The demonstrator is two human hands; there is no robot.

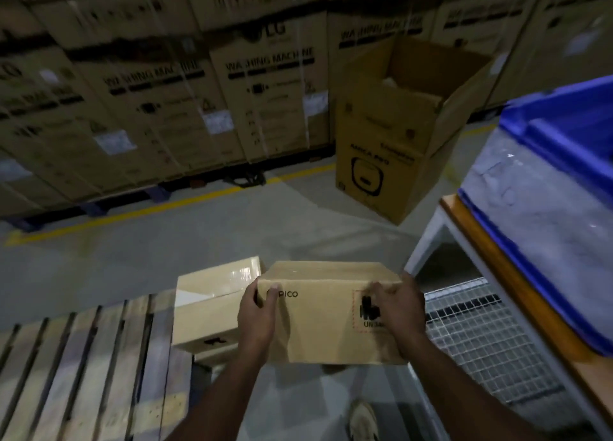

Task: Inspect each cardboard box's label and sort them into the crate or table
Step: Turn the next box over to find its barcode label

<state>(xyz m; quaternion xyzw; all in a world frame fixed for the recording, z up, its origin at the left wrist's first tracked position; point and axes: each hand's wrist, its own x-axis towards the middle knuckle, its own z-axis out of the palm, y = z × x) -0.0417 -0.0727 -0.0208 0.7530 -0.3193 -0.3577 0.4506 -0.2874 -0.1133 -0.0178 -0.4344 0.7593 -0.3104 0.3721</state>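
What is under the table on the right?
Under the table a wire mesh shelf shows, with a dark strip lying at its back. The blue crate sits on the tabletop. The rest underneath is hidden by the tabletop and the held box.

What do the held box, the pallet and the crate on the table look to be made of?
Held box: matte brown cardboard, with creased edges and printed black marks. Pallet: bare wooden slats with gaps, seemingly unfinished. Crate: likely glossy blue plastic, judging by its moulded rim; blur leaves this open.
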